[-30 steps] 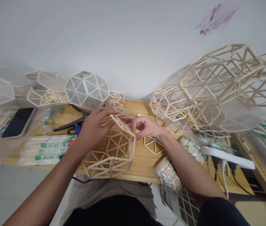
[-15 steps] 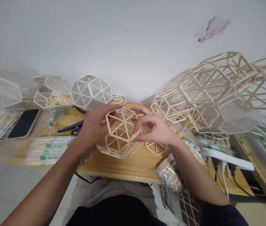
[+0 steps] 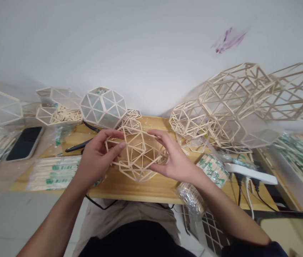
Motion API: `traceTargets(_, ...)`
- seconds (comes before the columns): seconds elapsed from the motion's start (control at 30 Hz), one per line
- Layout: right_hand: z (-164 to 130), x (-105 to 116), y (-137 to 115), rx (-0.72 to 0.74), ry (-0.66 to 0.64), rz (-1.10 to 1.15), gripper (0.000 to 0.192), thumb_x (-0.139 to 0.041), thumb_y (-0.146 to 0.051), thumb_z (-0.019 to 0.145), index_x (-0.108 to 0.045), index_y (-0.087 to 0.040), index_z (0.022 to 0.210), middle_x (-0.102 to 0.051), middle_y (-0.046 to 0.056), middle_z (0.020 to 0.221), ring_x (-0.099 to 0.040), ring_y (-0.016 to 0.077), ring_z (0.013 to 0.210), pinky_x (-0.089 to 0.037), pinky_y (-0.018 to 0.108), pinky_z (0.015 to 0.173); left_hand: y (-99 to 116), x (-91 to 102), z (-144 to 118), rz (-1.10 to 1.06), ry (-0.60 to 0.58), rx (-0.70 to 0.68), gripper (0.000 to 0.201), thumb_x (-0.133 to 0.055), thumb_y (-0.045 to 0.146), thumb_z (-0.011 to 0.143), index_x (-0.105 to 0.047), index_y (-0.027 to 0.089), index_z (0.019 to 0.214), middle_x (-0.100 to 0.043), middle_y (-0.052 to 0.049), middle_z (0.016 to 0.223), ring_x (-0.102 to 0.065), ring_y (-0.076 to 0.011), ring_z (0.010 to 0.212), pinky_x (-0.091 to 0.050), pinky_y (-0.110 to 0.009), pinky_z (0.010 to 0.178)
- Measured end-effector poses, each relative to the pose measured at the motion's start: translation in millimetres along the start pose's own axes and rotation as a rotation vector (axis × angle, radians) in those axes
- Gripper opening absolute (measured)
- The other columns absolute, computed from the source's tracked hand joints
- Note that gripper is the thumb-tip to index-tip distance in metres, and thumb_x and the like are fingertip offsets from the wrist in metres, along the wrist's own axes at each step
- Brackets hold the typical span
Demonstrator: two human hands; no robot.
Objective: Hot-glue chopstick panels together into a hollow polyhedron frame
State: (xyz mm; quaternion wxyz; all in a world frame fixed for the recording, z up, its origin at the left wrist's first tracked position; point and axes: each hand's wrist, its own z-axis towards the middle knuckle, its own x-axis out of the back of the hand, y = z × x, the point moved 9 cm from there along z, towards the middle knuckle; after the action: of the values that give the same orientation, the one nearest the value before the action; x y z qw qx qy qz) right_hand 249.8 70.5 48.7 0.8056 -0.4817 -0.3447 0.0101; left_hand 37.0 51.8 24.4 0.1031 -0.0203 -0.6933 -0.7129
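A rounded openwork frame of thin wooden sticks (image 3: 138,165), joined in triangles, is between my two hands over the front of the table. My left hand (image 3: 100,151) pinches its left side, thumb in front and fingers partly behind the sticks. On the other side my right hand (image 3: 173,157) curves round the frame, fingers on top and thumb low at the near edge. Sticks overlap in the view, so I cannot tell whether the frame is one piece or two.
Scissors (image 3: 79,145), a phone (image 3: 25,143) and bagged sticks (image 3: 53,173) are at left. Behind stands a panelled ball (image 3: 103,107). Stick frames (image 3: 237,92) pile up at right, near a white power strip (image 3: 251,174) with cords and a wrapped stick bundle (image 3: 192,200).
The stick frame has turned and tilted between my hands. My left thumb has come to the front of it, and my right hand has spread wider along its right side.
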Motion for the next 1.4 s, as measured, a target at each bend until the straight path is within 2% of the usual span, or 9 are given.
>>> traceTargets(0.1,-10,-3,1,-0.055,-0.021,0.007,0.094,-0.080,-0.015,0.079,-0.035,-0.031,0.159,-0.046,0.010,0.164,-0.044,0.0324,0.153,-0.037,0.056,0.129,-1,-6.2,-9,-0.002,0.027,0.050,0.032,-0.080,0.045,0.087,-0.068,0.025,0.108,-0.061,0.006,0.062,-0.049,-0.0090,0.043,-0.037,-0.019,0.039)
traceTargets(0.27,-24,-1,-7,-0.054,-0.056,-0.029,0.104,-0.074,-0.008,0.077,-0.027,-0.036,0.165,-0.041,0.008,0.169,-0.040,0.0345,0.157,-0.034,0.060,0.130,-5,-26.4,-15,-0.084,-0.047,0.132,0.035,-0.085,0.041,0.080,-0.067,0.025,0.106,-0.055,0.008,0.055,-0.043,-0.0085,0.041,-0.027,-0.020,0.037)
traceTargets(0.5,-35,10,1,-0.093,-0.070,0.077,0.096,-0.087,-0.028,0.083,-0.035,-0.034,0.163,-0.044,0.009,0.168,-0.044,0.0327,0.154,-0.042,0.055,0.127,-3,-42.2,-16,-0.068,-0.153,0.146,0.035,-0.082,0.047,0.084,-0.065,0.025,0.106,-0.056,0.007,0.059,-0.043,-0.0082,0.045,-0.030,-0.020,0.041)
traceTargets(0.7,-35,12,10,-0.083,-0.031,0.123,0.097,-0.093,-0.047,0.077,-0.044,-0.036,0.160,-0.048,0.008,0.167,-0.048,0.0311,0.153,-0.045,0.055,0.125,3,-47.3,-13,-0.008,-0.157,0.073,0.031,-0.081,0.044,0.086,-0.065,0.025,0.105,-0.056,0.006,0.066,-0.047,-0.0082,0.052,-0.037,-0.019,0.048)
traceTargets(0.87,-33,12,12,-0.029,-0.007,0.148,0.098,-0.093,-0.050,0.076,-0.044,-0.038,0.160,-0.050,0.008,0.165,-0.050,0.0302,0.152,-0.047,0.054,0.124,1,-52.4,-12,-0.025,-0.172,0.083,0.030,-0.081,0.042,0.086,-0.065,0.025,0.105,-0.057,0.006,0.068,-0.047,-0.0087,0.052,-0.037,-0.020,0.048)
traceTargets(1.1,-32,12,12,-0.009,0.025,0.154,0.093,-0.092,-0.048,0.077,-0.047,-0.039,0.158,-0.050,0.008,0.165,-0.049,0.0297,0.152,-0.046,0.054,0.125,6,-53.9,-10,-0.018,-0.137,0.056,0.032,-0.081,0.042,0.084,-0.066,0.024,0.106,-0.069,0.000,0.096,-0.052,-0.0077,0.058,-0.041,-0.020,0.049)
traceTargets(1.23,-32,10,13,-0.021,0.045,0.170,0.097,-0.093,-0.049,0.077,-0.044,-0.040,0.160,-0.050,0.007,0.166,-0.049,0.0309,0.152,-0.047,0.055,0.123,5,-54.0,-9,-0.018,-0.122,0.053,0.035,-0.083,0.042,0.082,-0.066,0.023,0.105,-0.068,0.000,0.092,-0.053,-0.0080,0.058,-0.042,-0.020,0.049)
traceTargets(1.4,-33,8,18,-0.038,0.074,0.148,0.104,-0.095,-0.049,0.072,-0.042,-0.041,0.161,-0.049,0.007,0.166,-0.047,0.0320,0.153,-0.039,0.058,0.128,4,-54.4,-8,-0.017,-0.103,0.047,0.032,-0.082,0.039,0.084,-0.066,0.024,0.107,-0.065,0.003,0.084,-0.048,-0.0066,0.053,-0.039,-0.019,0.048)
